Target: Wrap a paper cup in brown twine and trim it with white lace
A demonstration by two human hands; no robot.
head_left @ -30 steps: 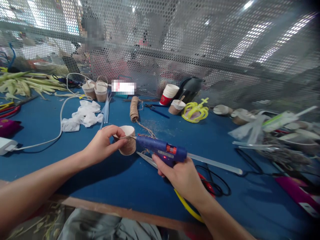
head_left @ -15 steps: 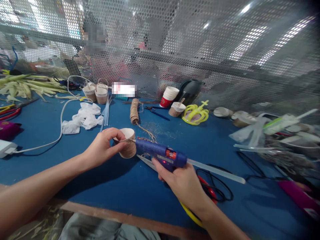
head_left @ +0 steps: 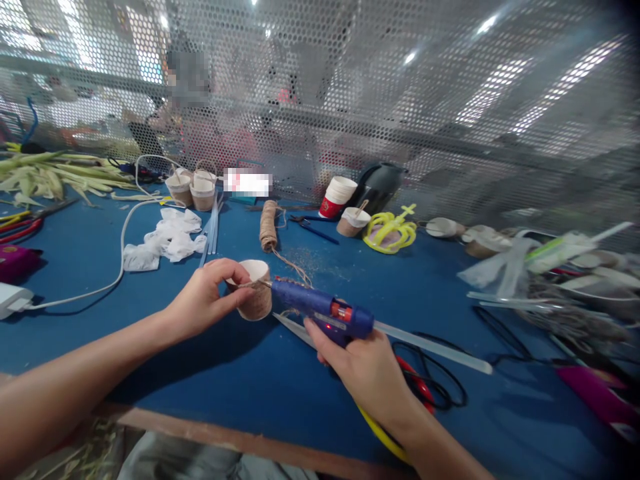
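My left hand (head_left: 210, 293) pinches the rim of a small twine-covered cup (head_left: 256, 303), its fingers closed at the cup's near left side. A strand of twine runs along the cup near the fingertips. My right hand (head_left: 367, 367) is wrapped round a blue glue gun (head_left: 310, 303), whose nozzle points left and meets the cup's right side near the rim. A clear glue stick (head_left: 433, 345) sticks out of the gun's back end. Behind the cup lies a roll of twine (head_left: 269, 227), with a loose strand trailing toward the gun. Scissors (head_left: 295, 330) lie partly under the right hand.
White crumpled pieces (head_left: 173, 237), a charger cable (head_left: 123, 247) and covered cups (head_left: 203, 193) are at the left. A yellow crown-shaped piece (head_left: 390, 233), paper cups (head_left: 337, 197) and blue pliers (head_left: 317, 230) stand or lie behind. Clutter (head_left: 580, 267) fills the right side.
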